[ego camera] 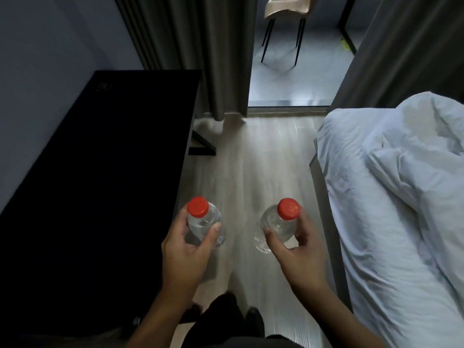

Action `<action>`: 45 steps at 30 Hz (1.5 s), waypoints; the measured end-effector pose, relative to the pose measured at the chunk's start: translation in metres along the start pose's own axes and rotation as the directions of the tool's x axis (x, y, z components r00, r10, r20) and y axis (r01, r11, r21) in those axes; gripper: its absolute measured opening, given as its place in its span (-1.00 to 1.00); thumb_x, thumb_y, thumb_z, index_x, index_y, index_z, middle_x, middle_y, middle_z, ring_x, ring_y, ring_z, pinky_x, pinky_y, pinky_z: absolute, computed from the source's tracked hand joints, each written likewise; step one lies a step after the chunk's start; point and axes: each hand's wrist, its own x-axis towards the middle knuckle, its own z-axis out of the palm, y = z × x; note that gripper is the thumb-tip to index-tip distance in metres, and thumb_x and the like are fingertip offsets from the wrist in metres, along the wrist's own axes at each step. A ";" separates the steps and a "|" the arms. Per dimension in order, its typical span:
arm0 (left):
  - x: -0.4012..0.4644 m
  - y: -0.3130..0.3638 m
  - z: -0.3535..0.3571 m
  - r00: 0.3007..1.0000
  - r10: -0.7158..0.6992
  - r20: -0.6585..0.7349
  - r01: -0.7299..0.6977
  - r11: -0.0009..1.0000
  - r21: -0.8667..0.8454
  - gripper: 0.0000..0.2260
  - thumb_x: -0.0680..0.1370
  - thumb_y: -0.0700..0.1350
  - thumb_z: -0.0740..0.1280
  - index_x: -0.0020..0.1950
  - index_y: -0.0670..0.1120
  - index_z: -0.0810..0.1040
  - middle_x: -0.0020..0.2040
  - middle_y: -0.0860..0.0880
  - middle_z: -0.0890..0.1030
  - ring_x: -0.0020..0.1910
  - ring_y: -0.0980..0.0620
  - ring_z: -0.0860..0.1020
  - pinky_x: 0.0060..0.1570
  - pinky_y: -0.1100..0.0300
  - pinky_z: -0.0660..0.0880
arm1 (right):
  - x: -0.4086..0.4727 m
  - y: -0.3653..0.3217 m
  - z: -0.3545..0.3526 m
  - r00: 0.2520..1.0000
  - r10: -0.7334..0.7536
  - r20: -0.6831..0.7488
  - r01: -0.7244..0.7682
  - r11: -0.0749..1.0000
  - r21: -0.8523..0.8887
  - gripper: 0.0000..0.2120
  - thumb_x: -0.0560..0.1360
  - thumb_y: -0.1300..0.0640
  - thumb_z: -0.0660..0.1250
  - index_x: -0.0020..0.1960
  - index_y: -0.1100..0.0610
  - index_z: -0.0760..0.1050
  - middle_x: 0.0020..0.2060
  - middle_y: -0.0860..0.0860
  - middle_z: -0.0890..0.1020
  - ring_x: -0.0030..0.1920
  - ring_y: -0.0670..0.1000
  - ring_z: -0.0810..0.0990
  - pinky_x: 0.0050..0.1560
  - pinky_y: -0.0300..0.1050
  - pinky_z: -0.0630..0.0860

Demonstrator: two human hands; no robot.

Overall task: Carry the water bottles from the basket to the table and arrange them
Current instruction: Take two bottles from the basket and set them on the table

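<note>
clear plastic red-capped water bottle [204, 223] gripped in left hand [187, 249] | its twin bottle [275, 226] gripped in right hand [293, 249] | both over wood floor [251, 159], beside black table [100, 172] | mid-carry; placing, arranging remain; basket unseen

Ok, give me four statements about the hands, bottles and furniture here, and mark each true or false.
1. Each hand holds a bottle: the left hand grips the left bottle, the right hand the right bottle. True.
2. Both bottles have blue caps. False: both caps are red.
3. The black table is on the person's left, the bed on the right. True.
4. One bottle already stands on the table. False: both are in the hands, over the floor.
</note>
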 end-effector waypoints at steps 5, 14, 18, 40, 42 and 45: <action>0.094 -0.002 0.028 1.000 -0.006 0.008 0.006 1.000 0.021 -0.58 0.45 0.12 0.49 0.29 0.14 0.56 0.13 0.22 0.67 0.17 0.22 0.64 0.22 0.07 0.58 | 0.092 0.002 0.030 1.000 0.011 0.028 -0.010 1.000 -0.015 -0.52 0.40 0.14 0.57 0.27 -0.05 0.54 0.11 -0.08 0.67 0.17 -0.02 0.65 0.24 0.13 0.58; 0.250 0.006 0.063 1.000 0.008 -0.017 -0.008 1.000 0.018 -0.46 0.42 0.20 0.49 0.34 0.03 0.56 0.13 0.24 0.66 0.16 0.24 0.64 0.18 0.16 0.60 | 0.250 -0.012 0.086 0.998 -0.061 0.033 0.062 0.997 -0.048 -0.44 0.34 -0.10 0.51 0.29 0.03 0.53 0.13 -0.10 0.67 0.17 -0.03 0.65 0.23 0.10 0.58; 0.306 0.006 0.075 0.997 -0.016 -0.071 0.017 1.000 0.015 -0.47 0.44 0.18 0.45 0.35 0.01 0.56 0.15 0.16 0.67 0.16 0.18 0.65 0.17 0.14 0.60 | 0.317 -0.012 0.108 0.991 -0.101 0.093 0.108 0.992 -0.068 -0.43 0.37 -0.09 0.52 0.32 0.05 0.52 0.16 -0.09 0.66 0.19 -0.04 0.64 0.25 0.03 0.58; 0.444 -0.038 -0.054 0.674 -0.221 -0.705 0.213 0.972 -0.101 -0.55 0.51 -0.15 0.52 0.36 0.07 0.53 0.18 0.25 0.65 0.22 0.29 0.60 0.21 0.36 0.53 | 0.473 -0.073 0.421 0.499 -0.226 0.837 0.283 0.955 0.089 -0.48 0.42 0.09 0.56 0.29 -0.18 0.47 0.12 -0.20 0.64 0.16 -0.15 0.64 0.16 -0.21 0.57; 0.449 -0.051 -0.080 0.597 -0.217 -0.772 0.230 0.969 -0.094 -0.56 0.51 -0.16 0.52 0.37 0.02 0.53 0.18 0.17 0.66 0.21 0.22 0.62 0.24 0.24 0.55 | 0.467 -0.081 0.463 0.433 -0.239 0.869 0.307 0.946 0.107 -0.48 0.42 0.12 0.56 0.22 -0.28 0.45 0.07 -0.27 0.63 0.13 -0.21 0.63 0.12 -0.37 0.53; 0.456 -0.059 -0.103 0.539 -0.244 -0.806 0.298 0.950 -0.088 -0.56 0.51 -0.11 0.52 0.33 0.15 0.50 0.18 0.21 0.63 0.21 0.25 0.60 0.27 0.16 0.55 | 0.461 -0.087 0.501 0.401 -0.217 0.890 0.278 0.954 0.107 -0.48 0.42 0.14 0.56 0.14 -0.33 0.43 0.03 -0.27 0.63 0.09 -0.31 0.60 0.04 -0.53 0.46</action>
